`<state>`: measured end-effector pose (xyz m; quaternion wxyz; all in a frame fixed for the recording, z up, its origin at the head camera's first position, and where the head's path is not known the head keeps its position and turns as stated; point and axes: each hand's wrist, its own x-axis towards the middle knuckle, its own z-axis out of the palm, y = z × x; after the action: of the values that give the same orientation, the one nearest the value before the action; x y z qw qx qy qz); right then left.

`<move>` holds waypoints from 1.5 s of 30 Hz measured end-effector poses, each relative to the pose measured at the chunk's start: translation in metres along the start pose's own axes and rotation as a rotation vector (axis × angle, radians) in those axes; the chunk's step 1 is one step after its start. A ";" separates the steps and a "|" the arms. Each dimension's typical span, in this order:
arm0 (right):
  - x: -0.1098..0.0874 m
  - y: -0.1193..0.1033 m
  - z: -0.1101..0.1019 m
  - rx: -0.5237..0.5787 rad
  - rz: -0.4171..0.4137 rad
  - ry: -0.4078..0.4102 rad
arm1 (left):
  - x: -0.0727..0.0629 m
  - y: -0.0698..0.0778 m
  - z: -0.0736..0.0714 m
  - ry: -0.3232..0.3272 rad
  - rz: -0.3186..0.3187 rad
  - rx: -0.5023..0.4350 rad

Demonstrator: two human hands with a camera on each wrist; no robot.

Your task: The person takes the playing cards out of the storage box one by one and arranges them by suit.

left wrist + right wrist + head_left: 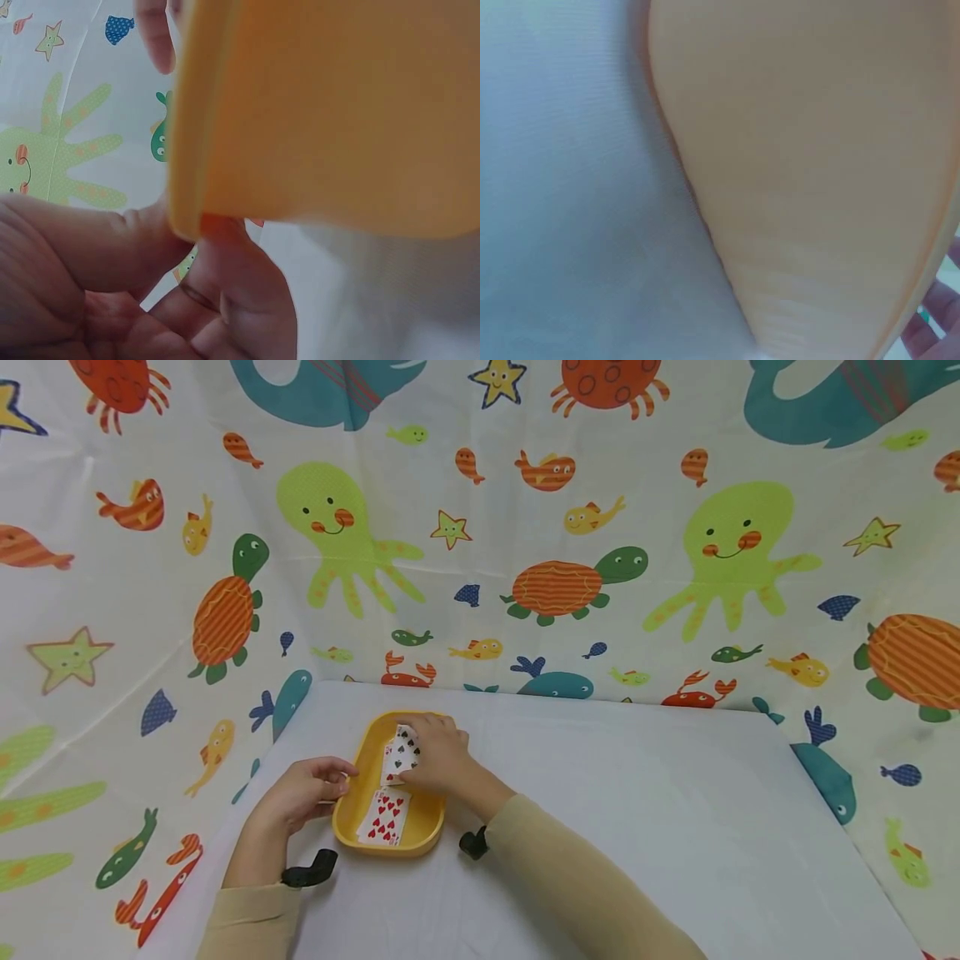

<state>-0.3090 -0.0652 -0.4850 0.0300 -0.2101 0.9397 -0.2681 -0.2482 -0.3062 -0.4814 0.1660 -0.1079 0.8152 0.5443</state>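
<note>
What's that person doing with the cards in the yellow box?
Someone is handling playing cards in a yellow tray on the white table. Their left hand pinches the tray's rim. Their right hand reaches inside, with its thumb and fingers at the edges of a spade card at the far end. I can't tell whether that card is lifted. A heart card lies face up at the near end.

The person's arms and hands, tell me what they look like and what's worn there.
The left sleeve and right sleeve are plain beige. Small black devices show at both wrists. The left hand and right hand wear no gloves.
</note>
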 end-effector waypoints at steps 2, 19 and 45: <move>-0.002 0.002 -0.002 0.008 0.006 0.007 | 0.000 0.000 0.000 0.004 0.001 0.003; -0.015 0.027 -0.022 0.080 0.060 0.010 | 0.002 -0.001 -0.001 -0.011 -0.002 0.005; -0.045 0.088 -0.047 0.126 0.096 0.037 | 0.003 0.000 -0.001 -0.020 -0.011 0.003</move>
<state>-0.3093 0.0438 -0.4928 0.0387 -0.1575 0.9305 -0.3285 -0.2507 -0.3071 -0.4821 0.1772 -0.1066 0.8137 0.5433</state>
